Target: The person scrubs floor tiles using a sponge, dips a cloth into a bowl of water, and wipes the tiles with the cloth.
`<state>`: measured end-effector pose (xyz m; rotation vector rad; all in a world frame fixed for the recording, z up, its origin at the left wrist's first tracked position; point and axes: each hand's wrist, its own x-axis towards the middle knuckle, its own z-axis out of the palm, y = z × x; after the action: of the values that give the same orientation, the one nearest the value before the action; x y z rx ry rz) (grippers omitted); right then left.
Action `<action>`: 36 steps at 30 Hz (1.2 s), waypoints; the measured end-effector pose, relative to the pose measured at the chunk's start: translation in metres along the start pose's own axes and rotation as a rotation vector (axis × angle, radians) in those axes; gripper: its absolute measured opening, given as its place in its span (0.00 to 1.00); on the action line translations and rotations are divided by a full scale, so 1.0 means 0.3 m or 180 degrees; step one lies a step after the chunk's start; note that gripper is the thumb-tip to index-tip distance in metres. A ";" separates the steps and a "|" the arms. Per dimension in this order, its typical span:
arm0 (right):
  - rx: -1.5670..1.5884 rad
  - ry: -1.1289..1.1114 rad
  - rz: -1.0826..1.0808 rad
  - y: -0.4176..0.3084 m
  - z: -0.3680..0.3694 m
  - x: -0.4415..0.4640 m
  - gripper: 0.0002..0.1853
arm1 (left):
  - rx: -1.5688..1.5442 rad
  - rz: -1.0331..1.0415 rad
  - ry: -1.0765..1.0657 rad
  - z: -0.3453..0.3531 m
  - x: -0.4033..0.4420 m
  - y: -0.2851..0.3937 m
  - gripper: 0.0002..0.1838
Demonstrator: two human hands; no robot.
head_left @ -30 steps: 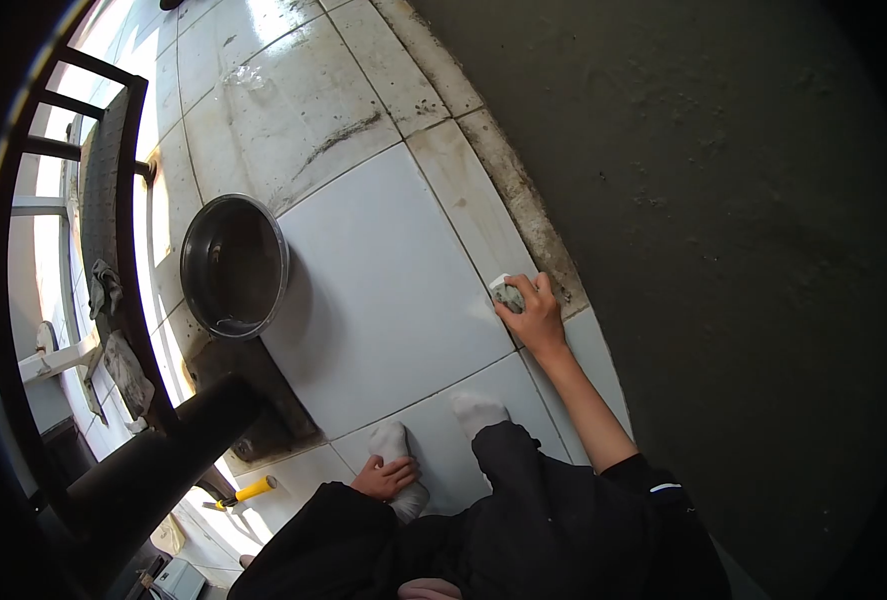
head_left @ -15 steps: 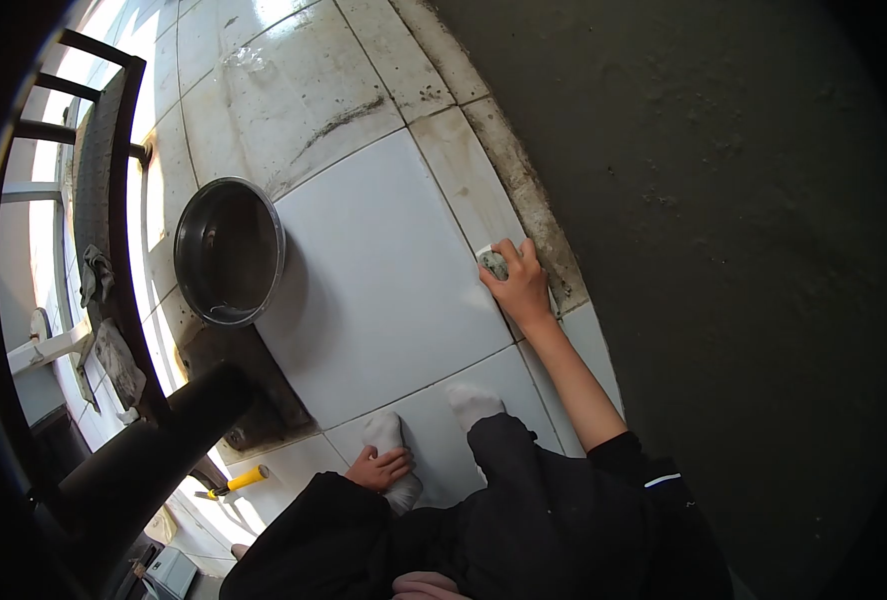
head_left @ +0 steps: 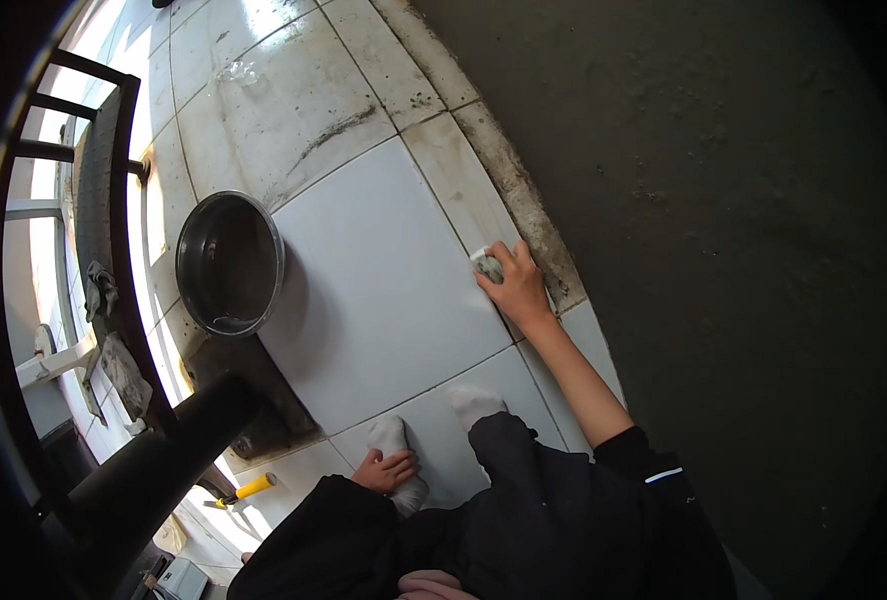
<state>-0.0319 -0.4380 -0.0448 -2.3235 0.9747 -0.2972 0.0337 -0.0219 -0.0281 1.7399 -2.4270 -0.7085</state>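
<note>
My right hand (head_left: pixel 519 285) is closed around a small white and grey-green pad (head_left: pixel 486 265), pressed against the narrow tile strip at the platform's edge. The fingers cover part of the pad, so its exact kind is unclear. Just left of it lies a large, clean white tile (head_left: pixel 364 290), with dirtier, stained tile (head_left: pixel 294 110) beyond. My left hand (head_left: pixel 386 471) rests with its fingers laid over the white sock (head_left: pixel 388 435) on my left foot. Nothing else shows in that hand.
A round metal basin (head_left: pixel 229 262) with dark water stands on the left beside a black post (head_left: pixel 164 440) and its base plate. A yellow-handled tool (head_left: pixel 254 487) lies near the post. Cloths hang on a dark metal frame (head_left: pixel 114 200). Dark grey ground (head_left: pixel 724 300) borders the platform's right edge.
The view has shifted slightly. My right hand stays at nearly the same spot with the pad, moved at most a little along the strip. My left hand remains on the sock.
</note>
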 end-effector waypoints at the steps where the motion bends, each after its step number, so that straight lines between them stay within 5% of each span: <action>1: -0.0040 0.0081 0.0050 0.011 -0.013 -0.064 0.20 | 0.0088 0.0014 0.0047 0.005 0.001 0.002 0.17; 6: -0.0204 0.0074 0.0139 0.050 -0.038 -0.185 0.20 | -0.0199 -0.0115 -0.0025 0.002 -0.008 0.019 0.17; 12: -0.0023 -0.0009 0.0164 -0.010 0.015 0.204 0.20 | -0.0266 -0.0006 0.0016 0.015 -0.001 0.001 0.19; 21: 0.0046 -0.0410 0.0667 0.053 -0.108 -0.232 0.20 | -0.0114 -0.0111 -0.0039 0.004 -0.014 0.027 0.18; 27: 0.0121 0.0107 0.0094 0.026 0.007 -0.014 0.20 | -0.0043 -0.0111 -0.0034 0.002 -0.002 0.019 0.19; 31: 0.0098 -0.0244 0.0274 -0.017 0.005 0.156 0.20 | -0.0079 -0.0114 -0.0028 0.001 0.006 0.020 0.19; 36: 0.0106 -0.0376 0.0394 0.073 -0.087 -0.132 0.20 | -0.0159 -0.0213 -0.0113 -0.026 0.010 0.026 0.20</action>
<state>-0.0833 -0.4334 -0.0361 -2.2127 1.0411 -0.1237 0.0281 -0.0251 -0.0186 1.8123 -2.3617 -0.8067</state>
